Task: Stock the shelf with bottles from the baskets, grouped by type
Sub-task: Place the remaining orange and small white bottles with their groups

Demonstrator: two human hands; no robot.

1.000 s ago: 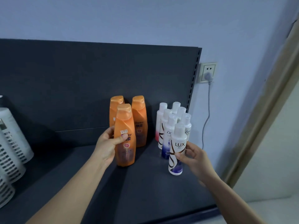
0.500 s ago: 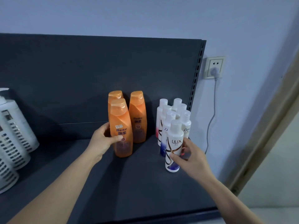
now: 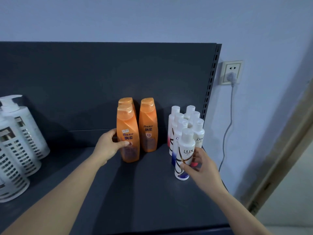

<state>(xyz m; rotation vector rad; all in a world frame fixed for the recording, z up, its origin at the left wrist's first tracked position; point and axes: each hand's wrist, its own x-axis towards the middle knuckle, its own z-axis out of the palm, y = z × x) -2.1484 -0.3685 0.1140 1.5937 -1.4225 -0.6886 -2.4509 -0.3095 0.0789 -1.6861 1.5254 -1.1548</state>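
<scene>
1. Shelf (image 3: 152, 197): dark, w/ a back panel (image 3: 84, 78) behind, and it's carrying everything. No baskets are showing in this view.
2. Pump bottles (image 3: 22, 141): tall white ones, standing bunched at the far left, well apart from the rest, so that type is getting its own block.
3. Orange bottle (image 3: 129, 150): standing upright on the shelf, just in front of the left one of the orange pair (image 3: 148, 126) at the back panel. It's prob starting a 2nd row, bc same type goes together.
4. Small white bottles (image 3: 194, 119): crowding the right end in two tight files. Labels are differing, so grouping seems to be going by shape & size.
5. White bottle (image 3: 185, 150) marked LUX: standing at the very front of the left file. Touching the one behind or just beside it, can't tell.
6. Left hand (image 3: 110, 146): gripping the orange bottle, thumb lying across the label and fingers wrapping round the far side. Prob squaring it up w/ the label facing out.
7. Right hand (image 3: 201, 165): pinching the white bottle low down, thumb in front and fingers behind. The low grip is prob steadying a narrow, tippy bottle so its neighbours aren't getting knocked.
8. Socket (image 3: 227, 65) w/ a cord (image 3: 227, 133): sitting on the wall right of the shelf, cord hanging clear of the bottles.
</scene>
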